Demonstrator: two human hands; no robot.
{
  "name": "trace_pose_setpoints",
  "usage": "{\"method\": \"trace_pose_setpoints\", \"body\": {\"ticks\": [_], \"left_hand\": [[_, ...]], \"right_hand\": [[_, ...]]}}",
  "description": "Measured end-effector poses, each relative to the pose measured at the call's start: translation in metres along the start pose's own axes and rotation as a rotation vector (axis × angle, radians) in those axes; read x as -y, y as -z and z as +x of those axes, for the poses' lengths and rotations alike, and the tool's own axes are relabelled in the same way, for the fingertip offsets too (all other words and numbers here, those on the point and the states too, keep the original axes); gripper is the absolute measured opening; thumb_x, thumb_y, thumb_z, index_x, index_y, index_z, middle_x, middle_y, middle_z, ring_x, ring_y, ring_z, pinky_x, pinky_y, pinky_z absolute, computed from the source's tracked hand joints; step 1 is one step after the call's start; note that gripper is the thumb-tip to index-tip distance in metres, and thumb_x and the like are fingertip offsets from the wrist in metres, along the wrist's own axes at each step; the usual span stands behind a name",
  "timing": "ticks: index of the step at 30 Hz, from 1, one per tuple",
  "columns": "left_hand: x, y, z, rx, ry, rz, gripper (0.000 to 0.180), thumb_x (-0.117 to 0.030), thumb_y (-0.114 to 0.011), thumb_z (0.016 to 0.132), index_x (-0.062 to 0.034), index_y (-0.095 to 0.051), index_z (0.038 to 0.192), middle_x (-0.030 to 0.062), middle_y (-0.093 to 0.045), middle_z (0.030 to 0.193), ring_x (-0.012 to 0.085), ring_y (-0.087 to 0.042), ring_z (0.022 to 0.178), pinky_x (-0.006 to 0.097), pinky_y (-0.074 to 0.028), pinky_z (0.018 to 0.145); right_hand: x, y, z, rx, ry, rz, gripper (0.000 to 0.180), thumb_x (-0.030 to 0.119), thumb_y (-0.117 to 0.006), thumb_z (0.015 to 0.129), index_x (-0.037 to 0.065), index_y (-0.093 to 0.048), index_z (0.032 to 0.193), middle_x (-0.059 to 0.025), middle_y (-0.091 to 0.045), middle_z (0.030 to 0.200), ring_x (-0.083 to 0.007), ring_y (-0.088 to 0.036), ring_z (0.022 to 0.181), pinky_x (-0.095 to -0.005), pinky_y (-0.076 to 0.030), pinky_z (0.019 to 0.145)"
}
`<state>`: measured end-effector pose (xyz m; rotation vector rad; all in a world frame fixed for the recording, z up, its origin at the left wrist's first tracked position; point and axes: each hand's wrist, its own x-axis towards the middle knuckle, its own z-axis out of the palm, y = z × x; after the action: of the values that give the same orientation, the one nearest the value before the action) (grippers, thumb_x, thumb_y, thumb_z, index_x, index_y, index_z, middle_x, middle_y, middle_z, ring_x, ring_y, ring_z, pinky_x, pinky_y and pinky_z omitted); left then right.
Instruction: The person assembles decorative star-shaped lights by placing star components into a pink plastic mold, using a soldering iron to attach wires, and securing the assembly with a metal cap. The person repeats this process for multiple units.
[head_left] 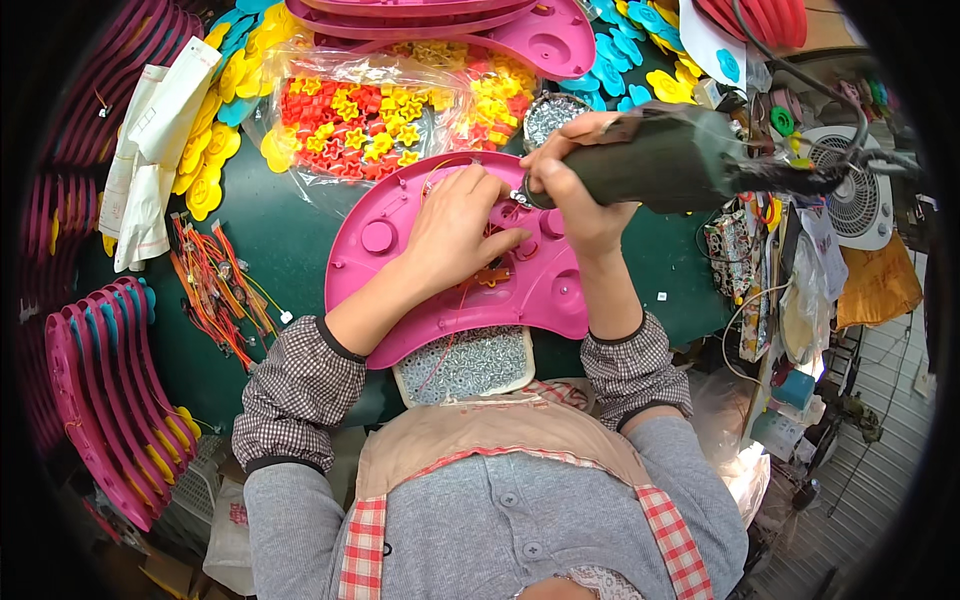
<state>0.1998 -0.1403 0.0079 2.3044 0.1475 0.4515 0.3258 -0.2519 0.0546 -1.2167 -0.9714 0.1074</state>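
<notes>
Head view looks down on a dark green worktop point(270, 240) crowded with toy parts, with the pink plastic panel point(440, 280) lying at its middle, just ahead of the person's chest. Beyond the panel a clear bag point(350, 120) holds red and yellow star-shaped pieces, and a small round tin point(548, 118) beside the bag is filled with what look like screws. On the near side of the panel a shallow tray point(470, 365) is heaped with silvery screws; the panel's edge covers the tray's far rim. Left of the panel lie bundles of orange and red wires point(215, 285), and further left a stack of pink curved shells point(100, 390) runs out of the picture. Right of the panel a white fan point(860, 195) stands among clutter too small to make out.

The left hand point(455, 225) rests flat on the panel, fingers spread loosely and pressing it down. The right hand point(575, 190) is wrapped tight around a dark electric screwdriver point(670, 160), whose tip meets the panel between both hands; the bit itself is hidden.
</notes>
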Motion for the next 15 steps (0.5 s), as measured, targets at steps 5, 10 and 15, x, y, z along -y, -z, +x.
{"method": "trace_pose_setpoints", "body": {"ticks": [5,10,15], "left_hand": [[0.002,-0.002,-0.003,-0.026,-0.019,0.013,0.046,-0.026,-0.087,0.080,-0.0028,-0.062,0.110,0.0141,-0.058,0.098,0.0357,-0.060,0.094,0.047,-0.048,0.080],[0.003,0.006,0.002,-0.009,-0.017,0.015,0.041,-0.022,-0.084,0.084,-0.0039,-0.063,0.114,0.0139,-0.059,0.100,0.0358,-0.063,0.091,0.047,-0.050,0.077],[-0.009,0.011,0.013,0.011,-0.015,0.063,0.035,-0.020,-0.080,0.085,-0.0069,-0.063,0.113,0.0135,-0.063,0.104,0.0370,-0.066,0.098,0.048,-0.054,0.081]], "right_hand": [[0.009,0.000,0.002,-0.019,-0.067,0.085,0.036,-0.009,-0.061,0.088,0.000,-0.052,0.121,-0.0093,-0.061,0.079,-0.0172,-0.061,0.066,-0.0415,-0.061,0.075],[0.005,0.012,0.011,-0.084,-0.068,0.293,0.035,-0.003,-0.063,0.090,-0.001,-0.054,0.124,-0.0083,-0.063,0.080,-0.0167,-0.063,0.067,-0.0380,-0.061,0.075],[0.009,0.008,0.000,-0.136,-0.044,0.263,0.040,-0.003,-0.063,0.089,0.002,-0.053,0.128,-0.0087,-0.063,0.081,-0.0185,-0.064,0.071,-0.0401,-0.060,0.076]]}}
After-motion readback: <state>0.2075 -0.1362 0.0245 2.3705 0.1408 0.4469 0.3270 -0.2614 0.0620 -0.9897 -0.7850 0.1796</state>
